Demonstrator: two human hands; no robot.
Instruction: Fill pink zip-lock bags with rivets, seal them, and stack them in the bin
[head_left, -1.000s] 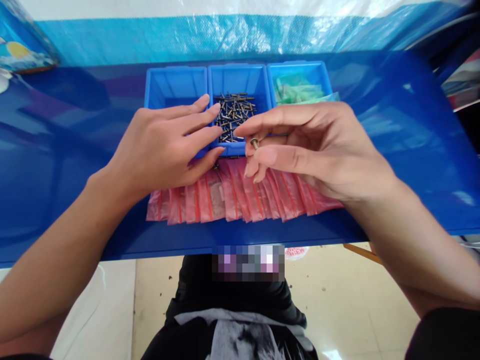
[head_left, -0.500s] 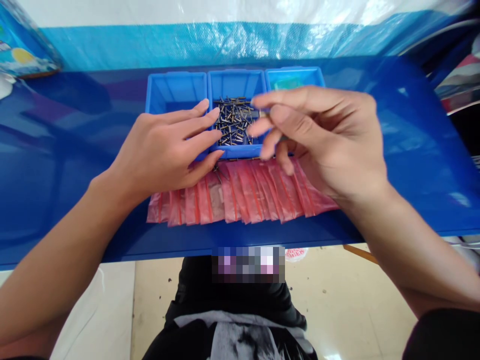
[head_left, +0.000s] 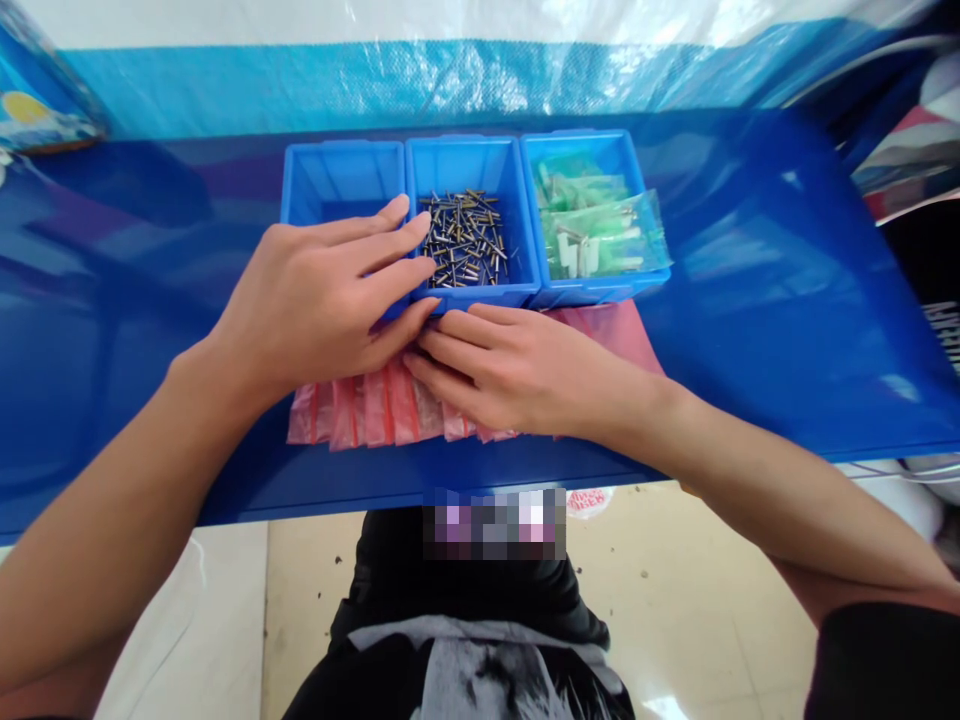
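My left hand (head_left: 319, 290) reaches over the front of the left blue bin (head_left: 341, 155), its fingers stretched toward the middle bin (head_left: 525, 270). Inside that middle bin lies a heap of rivets (head_left: 469, 240), small metal pins with thin stems. Below it, my right hand (head_left: 517, 365) bends over a row of pink zip bags (head_left: 386, 405), fingers close together and tips beside my left thumb. Whatever those fingertips grip is hidden, and so is the right thumb. Several pink bags overlap along the table's front, partly covered by both hands.
The right blue bin (head_left: 600, 292) holds green-tinted clear packets (head_left: 600, 235) with white parts, one overhanging its right rim. The blue table (head_left: 772, 300) ends just in front of the bags. A blue and white sheet (head_left: 300, 90) hangs behind.
My right hand has come down and left from above the middle and right bins to the pink bags, uncovering the green packets. My left hand has stayed nearly still.
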